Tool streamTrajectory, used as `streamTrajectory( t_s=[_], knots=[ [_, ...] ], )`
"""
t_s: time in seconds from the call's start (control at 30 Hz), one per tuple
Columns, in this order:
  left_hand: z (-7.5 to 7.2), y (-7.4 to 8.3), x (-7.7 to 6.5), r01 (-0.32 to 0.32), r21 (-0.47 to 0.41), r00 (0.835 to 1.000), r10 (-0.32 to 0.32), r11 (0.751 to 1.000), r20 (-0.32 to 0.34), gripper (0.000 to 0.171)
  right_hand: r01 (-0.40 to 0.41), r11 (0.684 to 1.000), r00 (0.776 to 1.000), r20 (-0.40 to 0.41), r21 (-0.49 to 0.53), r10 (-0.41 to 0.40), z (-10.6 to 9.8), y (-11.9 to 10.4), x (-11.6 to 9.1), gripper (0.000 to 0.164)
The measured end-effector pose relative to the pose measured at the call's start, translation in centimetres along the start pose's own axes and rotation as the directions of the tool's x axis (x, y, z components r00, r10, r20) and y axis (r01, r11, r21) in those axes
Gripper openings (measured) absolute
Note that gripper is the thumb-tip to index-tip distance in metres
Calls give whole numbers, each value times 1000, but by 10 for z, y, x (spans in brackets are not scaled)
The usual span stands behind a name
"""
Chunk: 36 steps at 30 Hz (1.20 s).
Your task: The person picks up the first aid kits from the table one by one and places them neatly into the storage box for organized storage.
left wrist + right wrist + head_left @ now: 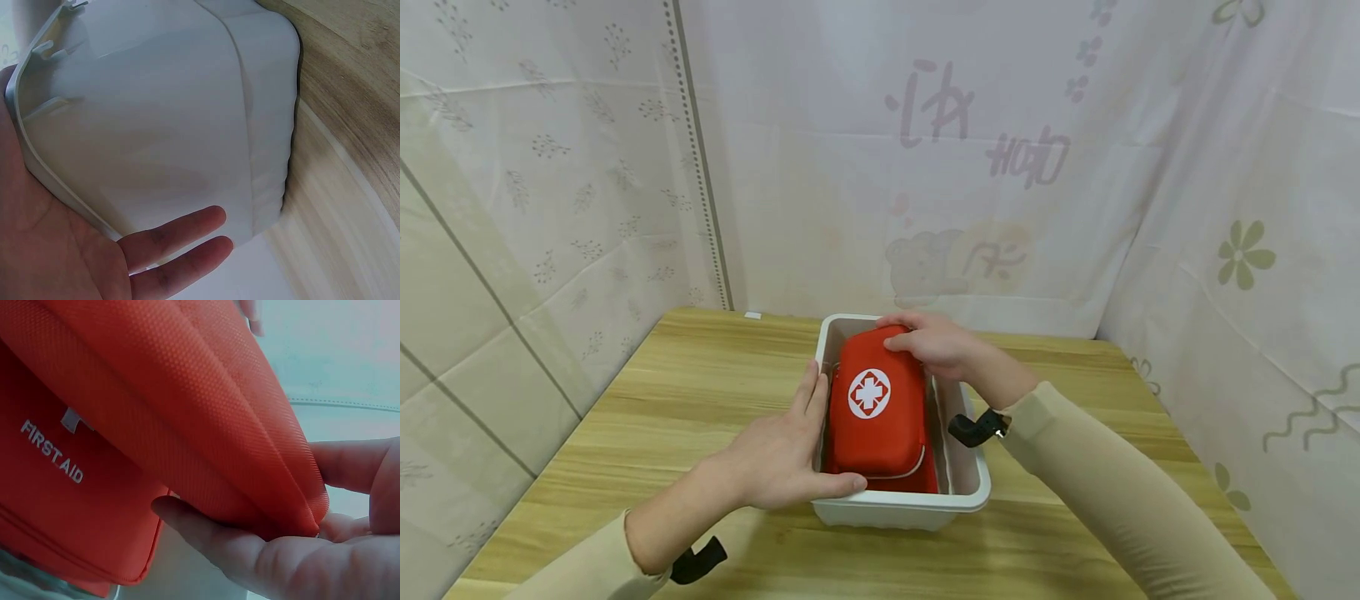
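A red hard-shell first-aid case (877, 404) with a white cross emblem lies tilted inside a white plastic bin (917, 500). My right hand (928, 346) grips its far right end, and the right wrist view shows thumb and fingers around the case's edge (206, 419). Beneath it in the bin is a red pouch (81, 506) lettered "FIRST AID". Spread over the bin's near left corner, my left hand (782, 462) rests on the rim with its thumb along the front. Two of its fingers extend straight along the bin's outer wall (156, 144) in the left wrist view.
The bin stands on a wood-grain table (715, 400). Printed fabric curtains (850, 167) hang behind and at both sides. A small white piece (752, 315) lies at the table's back edge. Dark straps or mounts (973, 429) sit at the wrists.
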State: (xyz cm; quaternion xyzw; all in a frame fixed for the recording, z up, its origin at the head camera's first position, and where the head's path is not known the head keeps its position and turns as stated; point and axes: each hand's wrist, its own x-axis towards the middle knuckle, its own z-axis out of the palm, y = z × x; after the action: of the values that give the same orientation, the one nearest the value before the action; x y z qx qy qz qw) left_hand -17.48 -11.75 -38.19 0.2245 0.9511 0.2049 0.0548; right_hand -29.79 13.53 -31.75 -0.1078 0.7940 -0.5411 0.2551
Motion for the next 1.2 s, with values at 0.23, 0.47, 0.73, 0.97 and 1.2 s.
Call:
streamTrajectory(
  t_s=[0.23,0.47,0.73,0.97,1.2],
  knots=[
    [-1,0,0,-2,-15,1000,2,1000,-4,142,-40,998,999,14,54,39,7,1,11,55],
    [-1,1,0,-7,-16,1000,7,1000,-7,143,-103,990,995,11,92,103,8,10,19,57],
    [-1,1,0,-10,-21,1000,10,1000,-14,143,-145,989,986,-92,-35,141,8,14,17,59],
    [0,-1,-1,-5,-29,1000,5,1000,-13,144,-122,992,986,-124,-42,116,5,13,13,60],
    [1,-2,-1,-8,-26,1000,7,1000,-17,145,-93,994,991,-102,-50,87,0,10,7,62]
  ],
)
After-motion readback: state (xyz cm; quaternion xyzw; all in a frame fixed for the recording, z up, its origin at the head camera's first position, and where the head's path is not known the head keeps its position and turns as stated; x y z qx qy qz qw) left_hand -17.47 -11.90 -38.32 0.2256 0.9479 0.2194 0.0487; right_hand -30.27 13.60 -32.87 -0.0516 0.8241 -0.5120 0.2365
